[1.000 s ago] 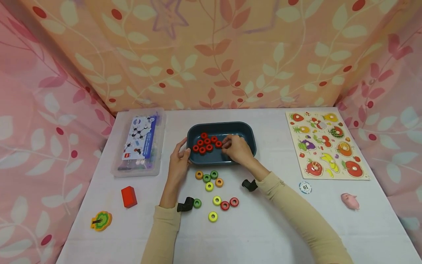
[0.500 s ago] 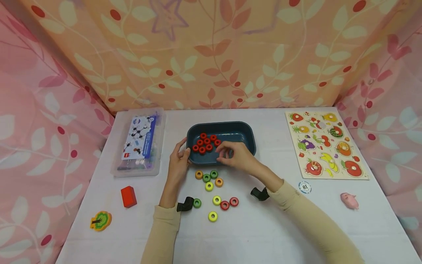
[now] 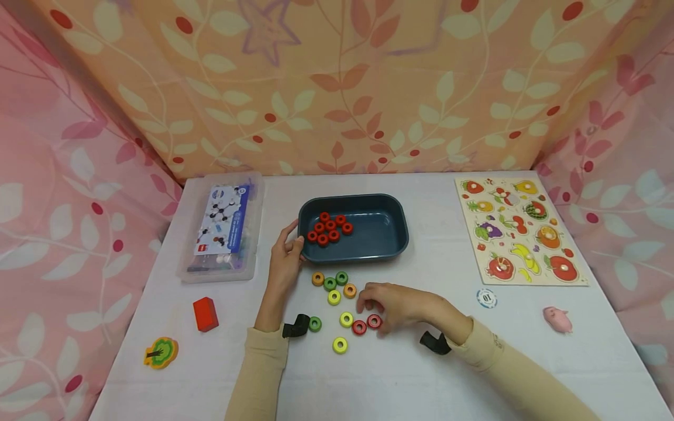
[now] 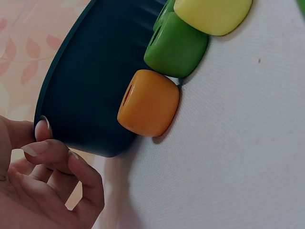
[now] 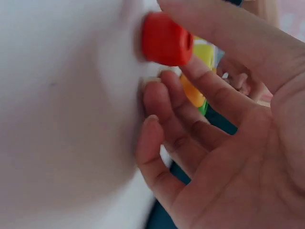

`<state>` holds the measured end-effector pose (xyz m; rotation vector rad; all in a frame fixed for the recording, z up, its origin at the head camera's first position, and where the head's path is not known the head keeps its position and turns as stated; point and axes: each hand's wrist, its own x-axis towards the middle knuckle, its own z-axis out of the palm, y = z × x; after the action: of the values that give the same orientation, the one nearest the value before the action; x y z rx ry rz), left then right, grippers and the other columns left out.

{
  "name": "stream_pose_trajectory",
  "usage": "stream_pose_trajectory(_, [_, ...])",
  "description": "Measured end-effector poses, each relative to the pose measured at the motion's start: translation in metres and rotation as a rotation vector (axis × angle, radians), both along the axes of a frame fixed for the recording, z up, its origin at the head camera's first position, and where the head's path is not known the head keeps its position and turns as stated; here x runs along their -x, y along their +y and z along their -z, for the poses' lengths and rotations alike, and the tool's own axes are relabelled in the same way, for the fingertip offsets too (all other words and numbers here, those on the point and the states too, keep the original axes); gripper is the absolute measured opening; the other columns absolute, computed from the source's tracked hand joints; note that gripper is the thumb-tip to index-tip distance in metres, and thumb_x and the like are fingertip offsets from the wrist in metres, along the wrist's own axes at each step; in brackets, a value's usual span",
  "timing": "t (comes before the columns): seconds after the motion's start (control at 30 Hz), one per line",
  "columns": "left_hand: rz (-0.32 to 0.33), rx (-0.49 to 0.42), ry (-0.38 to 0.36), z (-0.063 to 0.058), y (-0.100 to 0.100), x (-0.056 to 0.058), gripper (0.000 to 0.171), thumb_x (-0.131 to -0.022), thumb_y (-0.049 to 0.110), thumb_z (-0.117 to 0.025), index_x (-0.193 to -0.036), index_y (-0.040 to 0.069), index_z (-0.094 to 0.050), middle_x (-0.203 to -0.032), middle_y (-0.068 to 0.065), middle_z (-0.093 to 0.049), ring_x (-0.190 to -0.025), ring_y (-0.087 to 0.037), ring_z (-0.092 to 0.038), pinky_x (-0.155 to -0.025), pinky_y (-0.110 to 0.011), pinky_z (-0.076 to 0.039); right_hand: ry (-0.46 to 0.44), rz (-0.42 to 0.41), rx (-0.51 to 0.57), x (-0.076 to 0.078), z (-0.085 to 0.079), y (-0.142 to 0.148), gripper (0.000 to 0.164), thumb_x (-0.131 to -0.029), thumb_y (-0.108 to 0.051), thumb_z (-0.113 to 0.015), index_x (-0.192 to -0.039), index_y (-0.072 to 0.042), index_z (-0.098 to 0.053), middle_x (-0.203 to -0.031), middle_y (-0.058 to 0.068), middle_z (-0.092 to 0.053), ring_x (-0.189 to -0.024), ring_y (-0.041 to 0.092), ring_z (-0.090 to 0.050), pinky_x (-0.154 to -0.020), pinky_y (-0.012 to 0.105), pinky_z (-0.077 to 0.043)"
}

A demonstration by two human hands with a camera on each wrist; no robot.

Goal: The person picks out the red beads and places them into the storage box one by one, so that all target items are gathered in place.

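My left hand holds the left end of a dark blue tray, its thumb at the rim in the left wrist view. Several red ring beads lie in the tray's left half. My right hand is over the table in front of the tray. Its thumb and index finger are spread around a red bead standing on the cloth; whether they touch it is unclear. Another red bead sits just left. Yellow beads, green beads and orange beads are scattered nearby.
A clear plastic case lies at the left, with a red block and a tree-shaped piece nearer. On the right are a fruit puzzle board, a round chip and a pink pig figure.
My right hand has left the tray and come down toward the front, to a red bead on the table. The left hand has stayed on the tray.
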<state>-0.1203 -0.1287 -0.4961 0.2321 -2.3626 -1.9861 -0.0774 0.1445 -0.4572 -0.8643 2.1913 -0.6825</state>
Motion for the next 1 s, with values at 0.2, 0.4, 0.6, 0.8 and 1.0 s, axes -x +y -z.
stream_pose_trajectory(0.2, [-0.003, -0.01, -0.007, -0.001, 0.0, -0.001, 0.044, -0.105, 0.022, -0.053, -0.148, 0.03, -0.048, -0.071, -0.007, -0.059, -0.065, -0.032, -0.054, -0.054, -0.024, -0.043, 0.047, -0.017, 0.089, 0.002, 0.008, 0.007, 0.031, -0.074, -0.007, -0.085, -0.097, -0.023, -0.07, -0.093, -0.007, -0.061, -0.084, 0.016, -0.058, -0.075, 0.024, -0.047])
stream_pose_trajectory(0.4, [0.014, -0.02, -0.021, -0.011, 0.002, -0.003, 0.045, -0.105, 0.02, -0.052, -0.149, 0.027, -0.047, -0.074, -0.013, -0.059, -0.068, -0.038, -0.053, -0.054, -0.024, -0.043, 0.101, 0.028, 0.212, 0.017, 0.001, 0.01, 0.027, -0.078, -0.011, -0.084, -0.1, -0.02, -0.072, -0.093, -0.01, -0.065, -0.081, 0.02, -0.062, -0.069, 0.024, -0.05])
stream_pose_trajectory(0.6, [0.003, -0.005, -0.011, -0.002, 0.001, -0.001, 0.044, -0.105, 0.022, -0.052, -0.149, 0.03, -0.048, -0.076, -0.018, -0.061, -0.065, -0.03, -0.054, -0.055, -0.025, -0.044, 0.202, 0.174, 0.349, 0.04, -0.018, 0.013, 0.031, -0.082, -0.018, -0.084, -0.111, -0.02, -0.072, -0.099, -0.01, -0.066, -0.069, 0.017, -0.057, -0.06, 0.025, -0.047])
stream_pose_trajectory(0.8, [-0.009, -0.012, -0.016, -0.002, 0.001, -0.001, 0.044, -0.105, 0.022, -0.053, -0.148, 0.031, -0.048, -0.073, -0.011, -0.059, -0.064, -0.027, -0.053, -0.054, -0.024, -0.044, 0.32, 0.355, 0.41, 0.07, -0.019, 0.007, 0.029, -0.081, -0.019, -0.085, -0.107, -0.02, -0.071, -0.094, -0.005, -0.068, -0.064, 0.017, -0.055, -0.056, 0.027, -0.044])
stream_pose_trajectory(1.0, [0.003, -0.013, -0.019, -0.002, 0.002, -0.001, 0.043, -0.106, 0.023, -0.052, -0.148, 0.032, -0.048, -0.073, -0.009, -0.058, -0.065, -0.028, -0.052, -0.055, -0.024, -0.044, 0.365, 0.504, 0.285, 0.093, -0.003, -0.008, 0.026, -0.081, -0.017, -0.085, -0.103, -0.014, -0.072, -0.086, 0.001, -0.064, -0.067, 0.018, -0.053, -0.058, 0.029, -0.042])
